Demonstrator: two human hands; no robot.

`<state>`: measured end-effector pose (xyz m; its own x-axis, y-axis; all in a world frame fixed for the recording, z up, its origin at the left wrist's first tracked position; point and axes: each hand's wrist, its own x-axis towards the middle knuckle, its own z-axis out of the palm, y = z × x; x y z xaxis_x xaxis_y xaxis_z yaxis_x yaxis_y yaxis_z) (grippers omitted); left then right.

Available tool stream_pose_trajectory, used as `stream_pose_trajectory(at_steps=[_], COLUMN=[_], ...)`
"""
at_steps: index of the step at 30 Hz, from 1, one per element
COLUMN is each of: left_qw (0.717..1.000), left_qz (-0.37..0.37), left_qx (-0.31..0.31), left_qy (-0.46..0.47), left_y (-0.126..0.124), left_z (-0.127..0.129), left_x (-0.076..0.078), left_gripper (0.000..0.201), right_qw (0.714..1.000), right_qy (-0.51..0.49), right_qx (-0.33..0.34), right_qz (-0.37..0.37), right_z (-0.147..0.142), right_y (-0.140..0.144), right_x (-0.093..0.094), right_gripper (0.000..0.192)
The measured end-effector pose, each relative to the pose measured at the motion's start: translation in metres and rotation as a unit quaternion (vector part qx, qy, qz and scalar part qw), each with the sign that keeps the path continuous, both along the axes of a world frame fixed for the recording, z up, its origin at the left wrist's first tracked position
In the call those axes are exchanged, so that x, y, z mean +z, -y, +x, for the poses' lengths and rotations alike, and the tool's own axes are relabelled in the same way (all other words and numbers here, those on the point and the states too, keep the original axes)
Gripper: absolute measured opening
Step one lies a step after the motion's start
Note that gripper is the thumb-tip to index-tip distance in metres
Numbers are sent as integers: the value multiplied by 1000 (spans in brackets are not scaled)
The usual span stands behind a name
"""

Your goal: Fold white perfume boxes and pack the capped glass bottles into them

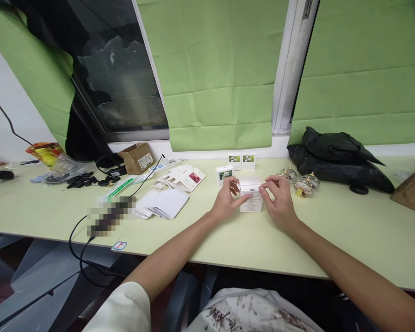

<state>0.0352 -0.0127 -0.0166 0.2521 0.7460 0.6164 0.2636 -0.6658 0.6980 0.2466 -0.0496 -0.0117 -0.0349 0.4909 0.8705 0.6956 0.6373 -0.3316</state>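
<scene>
Pale green table (349, 240); green blinds (214, 69) over window behind; dark pane (121, 78) uncovered at left; white frame (290, 64); white wall (7, 133) far left.

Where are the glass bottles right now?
In the head view the glass bottles lie right of centre on the table, between the right hand and the black bag.

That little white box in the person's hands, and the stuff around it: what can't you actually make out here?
Head view, the only one:
- White box: its print is too small to read; left hand and right hand cover its sides.
- Object by the cable: blurred out in pixels.
- Glass jars: contents too small to tell.
- Brown block: cut off by the right edge.
</scene>
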Motion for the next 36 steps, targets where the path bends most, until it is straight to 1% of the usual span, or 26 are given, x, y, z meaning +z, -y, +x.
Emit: stream_pose_trajectory(at_steps=[3,4,7,9,14,20,25,29,33,36], left_qw=[1000,1000,998,995,993,994,994,992,989,990], left_qz=[15,23,55,76,94,82,84,103,122,121], left_qx=[-4,-7,-20,-27,-30,-24,-32,-34,-39,-36], left_qy=[20,12,-38,-59,-62,-63,-61,-59,-66,-70], left_y=[-1,-1,-1,0,-1,-2,-2,-4,-6,-7], left_z=[0,0,-1,-3,-3,-2,-2,-3,-5,-5], left_x=[-1,-1,2,5,6,5,5,4,3,3], left_gripper=[63,59,39,32,33,34,33,32,30,30], right_qw=[1000,1000,1000,1000,1000,999,999,999,999,999], right_qy=[-1,-1,-1,-1,-11,-22,-2,10,16,27], right_qx=[-2,-1,-1,-3,5,36,35,31,27,29], right_qz=[2,2,4,5,1,-6,11,25,15,6], right_z=[0,0,0,0,0,2,3,2,2,3], right_y=[-2,-2,-2,-2,-1,2,2,1,0,-1], right_x=[-1,-1,-1,-1,0,1,1,0,-1,-3], right_gripper=[10,10,10,10,10,12,10,9,11,14])
